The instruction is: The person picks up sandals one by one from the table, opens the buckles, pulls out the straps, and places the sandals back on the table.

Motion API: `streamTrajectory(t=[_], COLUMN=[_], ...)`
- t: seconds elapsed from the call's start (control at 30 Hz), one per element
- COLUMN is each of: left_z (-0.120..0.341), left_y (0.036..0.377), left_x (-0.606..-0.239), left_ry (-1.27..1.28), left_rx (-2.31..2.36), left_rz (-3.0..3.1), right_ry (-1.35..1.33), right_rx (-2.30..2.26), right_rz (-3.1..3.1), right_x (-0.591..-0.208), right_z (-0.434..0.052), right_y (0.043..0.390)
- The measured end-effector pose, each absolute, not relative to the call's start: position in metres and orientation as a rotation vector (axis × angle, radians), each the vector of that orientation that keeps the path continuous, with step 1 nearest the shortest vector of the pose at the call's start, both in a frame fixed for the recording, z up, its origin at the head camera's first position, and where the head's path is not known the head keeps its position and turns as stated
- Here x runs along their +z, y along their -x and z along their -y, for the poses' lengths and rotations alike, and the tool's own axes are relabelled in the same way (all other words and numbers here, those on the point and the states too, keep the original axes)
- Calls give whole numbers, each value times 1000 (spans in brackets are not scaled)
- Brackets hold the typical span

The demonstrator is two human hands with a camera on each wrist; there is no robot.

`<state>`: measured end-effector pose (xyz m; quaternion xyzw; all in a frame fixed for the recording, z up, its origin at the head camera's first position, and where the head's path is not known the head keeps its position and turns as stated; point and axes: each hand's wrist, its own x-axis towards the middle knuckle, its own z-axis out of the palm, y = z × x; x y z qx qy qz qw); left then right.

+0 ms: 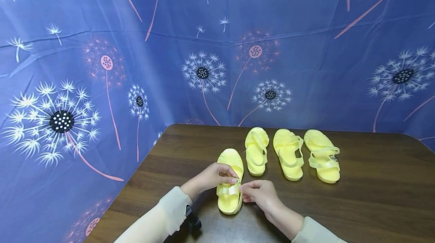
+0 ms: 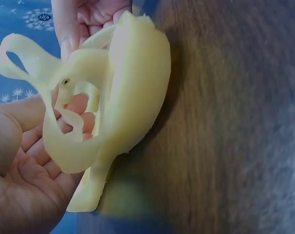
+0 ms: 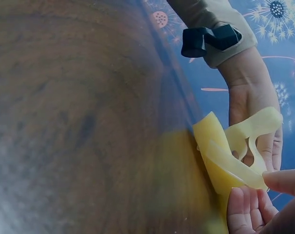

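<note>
A yellow sandal [image 1: 228, 202] lies on the table in front of me, its toe pointing away. My left hand [image 1: 217, 175] reaches over it from the left and pinches a strap near the sandal's right side. In the left wrist view, the fingers [image 2: 79, 104] of that hand pass behind the looped straps [image 2: 64, 158]. From the right, my right hand [image 1: 261, 194] grips the strap at the sandal's outer edge between thumb and fingers. The right wrist view shows this strap [image 3: 235, 165] at the thumb. The fastening itself is partly hidden by the fingers.
Three more yellow sandals stand in a row behind and to the right: one nearby [image 1: 255, 156], a middle one [image 1: 287, 156] and a far-right one [image 1: 323, 156]. Beyond the wooden table [image 1: 380, 182] hangs a blue dandelion-print cloth [image 1: 306, 46]. A black device [image 1: 193, 218] sits at the left wrist.
</note>
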<state>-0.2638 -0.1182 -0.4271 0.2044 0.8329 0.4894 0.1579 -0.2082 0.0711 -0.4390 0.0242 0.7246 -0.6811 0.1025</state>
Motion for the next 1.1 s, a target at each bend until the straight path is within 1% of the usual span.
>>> streamTrajectory(t=[0.17, 0.63, 1.1], left_z=[117, 112, 113], left_y=[265, 267, 264], left_x=[-429, -424, -423], left_ry=[-568, -572, -454], left_rx=[1475, 1451, 1408], left_rz=[-2332, -2321, -2373], right_ry=[-108, -183, -100], right_rx=[-2045, -2090, -2004], right_rz=[-2140, -2162, -2087], right_x=[-435, -434, -444], right_z=[-70, -68, -71], right_y=[210, 216, 211])
